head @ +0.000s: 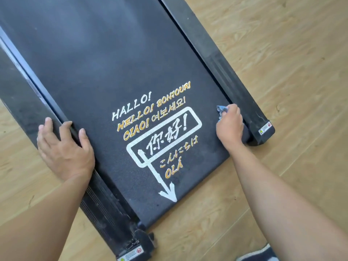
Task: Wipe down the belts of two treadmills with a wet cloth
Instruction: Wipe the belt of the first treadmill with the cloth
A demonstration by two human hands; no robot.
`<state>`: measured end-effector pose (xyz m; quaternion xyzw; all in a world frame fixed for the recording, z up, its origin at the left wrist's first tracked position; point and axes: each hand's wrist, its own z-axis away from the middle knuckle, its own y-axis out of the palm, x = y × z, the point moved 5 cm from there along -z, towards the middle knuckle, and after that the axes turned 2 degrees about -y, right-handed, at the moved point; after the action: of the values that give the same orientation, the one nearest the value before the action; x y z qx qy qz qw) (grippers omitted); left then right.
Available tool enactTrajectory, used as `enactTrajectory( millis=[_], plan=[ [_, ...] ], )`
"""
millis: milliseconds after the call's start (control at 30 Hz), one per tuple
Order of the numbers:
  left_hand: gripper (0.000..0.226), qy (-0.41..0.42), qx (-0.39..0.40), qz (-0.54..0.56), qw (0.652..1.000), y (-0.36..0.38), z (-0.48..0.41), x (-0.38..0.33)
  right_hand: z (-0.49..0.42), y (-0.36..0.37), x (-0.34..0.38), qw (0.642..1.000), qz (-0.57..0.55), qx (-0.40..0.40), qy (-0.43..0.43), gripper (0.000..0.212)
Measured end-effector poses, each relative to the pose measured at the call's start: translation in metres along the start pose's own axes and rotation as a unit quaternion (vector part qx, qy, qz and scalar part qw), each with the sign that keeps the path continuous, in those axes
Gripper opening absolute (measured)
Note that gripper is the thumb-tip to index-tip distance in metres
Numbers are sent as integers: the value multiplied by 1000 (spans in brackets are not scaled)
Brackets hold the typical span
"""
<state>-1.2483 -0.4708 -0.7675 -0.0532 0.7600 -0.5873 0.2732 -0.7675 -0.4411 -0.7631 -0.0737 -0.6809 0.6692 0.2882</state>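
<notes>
black belt [113,68] on wooden floor [282,76]

The floor [282,53] is pale wood-look planking, filling the right side and the left edge of the frame. Its seams run diagonally, and soft, even light falls across it.

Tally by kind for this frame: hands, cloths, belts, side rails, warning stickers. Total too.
hands: 2, left hand, right hand
cloth: 1
belt: 1
side rails: 2, left rail, right rail
warning stickers: 2, near sticker, far sticker
total: 8
</notes>
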Motion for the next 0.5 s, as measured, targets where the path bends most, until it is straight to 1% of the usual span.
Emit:
enactTrajectory(
  millis=[67,133,167,200,233,267,300,333,367,400,467,500],
  plan=[
    [41,7,-2,-7,1000,1,1,0,26,10,17,1000,-22,-4,-8,6],
    [41,3,-10,-17,1000,3,0,1,65,22,51,998,-30,9,-56,2],
    [41,2,-11,-21,1000,3,-1,1,90,29,74,995,-33,31,-85,5],
    [41,5,-8,-23,1000,4,-2,0,120,38,102,990,-41,72,-116,11],
    [41,7,-4,-21,1000,3,-1,-1,153,44,134,978,-54,126,-156,18],
    [41,4,-3,-18,1000,3,-3,-2,189,50,166,959,-54,181,-212,23],
    [41,-3,-2,-22,1000,3,-4,-2,225,55,194,931,-40,226,-282,23],
    [41,-3,-2,-29,1000,1,-3,-2,259,57,213,904,-29,254,-342,20],
    [40,2,-5,-27,1000,1,0,-1,281,59,221,886,-37,273,-374,20],
    [40,17,-13,-21,1000,1,1,-2,287,62,218,878,-45,283,-384,22],
    [40,17,-21,-14,1000,0,-2,0,265,62,196,873,-63,224,-428,23],
    [40,13,-18,-16,1000,-1,-4,1,242,59,180,877,-57,199,-433,21]
  ],
)
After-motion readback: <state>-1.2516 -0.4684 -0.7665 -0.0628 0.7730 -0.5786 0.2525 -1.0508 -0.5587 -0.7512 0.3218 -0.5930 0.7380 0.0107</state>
